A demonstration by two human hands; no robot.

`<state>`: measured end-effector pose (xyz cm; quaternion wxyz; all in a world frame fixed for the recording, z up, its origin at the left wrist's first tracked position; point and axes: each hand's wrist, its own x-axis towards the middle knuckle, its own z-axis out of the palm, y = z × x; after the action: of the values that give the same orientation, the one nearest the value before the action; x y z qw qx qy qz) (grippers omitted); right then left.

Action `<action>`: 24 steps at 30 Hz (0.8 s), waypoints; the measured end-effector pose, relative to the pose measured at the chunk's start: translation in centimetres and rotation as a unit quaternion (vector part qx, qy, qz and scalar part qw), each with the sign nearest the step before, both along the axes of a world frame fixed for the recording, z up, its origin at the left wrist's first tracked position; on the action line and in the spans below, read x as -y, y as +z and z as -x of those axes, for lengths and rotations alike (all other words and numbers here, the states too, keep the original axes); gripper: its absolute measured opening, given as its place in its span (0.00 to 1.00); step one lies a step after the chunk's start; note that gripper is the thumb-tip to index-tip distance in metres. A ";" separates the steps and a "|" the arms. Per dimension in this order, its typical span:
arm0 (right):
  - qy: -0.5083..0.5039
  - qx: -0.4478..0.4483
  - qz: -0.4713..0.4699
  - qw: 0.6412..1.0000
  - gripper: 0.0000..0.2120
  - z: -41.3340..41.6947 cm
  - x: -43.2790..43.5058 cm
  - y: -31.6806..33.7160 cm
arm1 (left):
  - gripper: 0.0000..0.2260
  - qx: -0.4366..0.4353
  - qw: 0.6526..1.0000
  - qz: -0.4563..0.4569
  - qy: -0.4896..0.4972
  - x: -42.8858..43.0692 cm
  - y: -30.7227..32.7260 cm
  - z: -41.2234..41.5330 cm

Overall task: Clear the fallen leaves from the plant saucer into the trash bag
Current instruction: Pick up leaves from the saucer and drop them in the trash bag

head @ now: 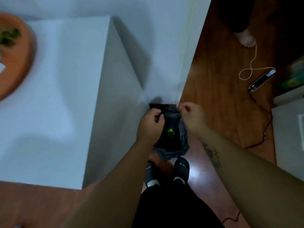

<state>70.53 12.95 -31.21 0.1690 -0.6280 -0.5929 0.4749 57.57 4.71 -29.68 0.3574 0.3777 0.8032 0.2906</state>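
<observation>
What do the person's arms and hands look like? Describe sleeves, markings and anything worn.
Both forearms are bare, with no sleeves in view. The left hand and right hand wear no gloves, and no rings, watch or bracelet can be made out. The right forearm carries a dark tattoo, a long, leafy-looking pattern running along the arm; its detail is too blurred to read. The left forearm shows no markings.

saucer (19, 63) cropped at left edge, leaves (9, 37) blurred

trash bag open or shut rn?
Open: both hands, left hand and right hand, hold the trash bag mouth apart; green leaves visible inside.
</observation>
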 end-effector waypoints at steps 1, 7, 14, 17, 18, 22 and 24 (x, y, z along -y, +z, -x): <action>0.003 0.012 -0.016 1.000 0.12 -0.3 0.4 1.4 | 0.11 -0.019 1.000 -0.006 -0.009 0.1 1.4 0.0; 0.020 0.067 -0.056 0.996 0.17 -1.6 4.3 8.1 | 0.16 -0.122 0.987 -0.063 -0.082 1.4 9.8 0.0; 0.098 0.070 -0.134 0.984 0.22 0.5 3.6 12.7 | 0.20 -0.304 0.931 -0.125 -0.157 2.3 15.9 2.0; 0.116 0.061 -0.166 0.977 0.22 2.7 2.6 14.5 | 0.21 -0.367 0.912 -0.114 -0.141 3.0 17.5 4.2; 0.125 0.058 -0.176 0.975 0.22 3.5 2.4 15.0 | 0.21 -0.380 0.909 -0.106 -0.132 3.3 17.9 5.2; 0.164 0.056 -0.216 0.961 0.22 7.7 2.4 16.8 | 0.23 -0.405 0.907 -0.068 -0.092 5.2 18.7 10.2; 0.194 0.050 -0.227 0.953 0.22 10.1 2.8 17.4 | 0.24 -0.418 0.904 -0.052 -0.074 6.6 18.9 13.0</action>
<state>60.42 10.14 -13.76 0.1815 -0.4688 -0.8032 0.3197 44.55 -1.84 -10.77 -0.0104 0.5409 0.8324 0.1203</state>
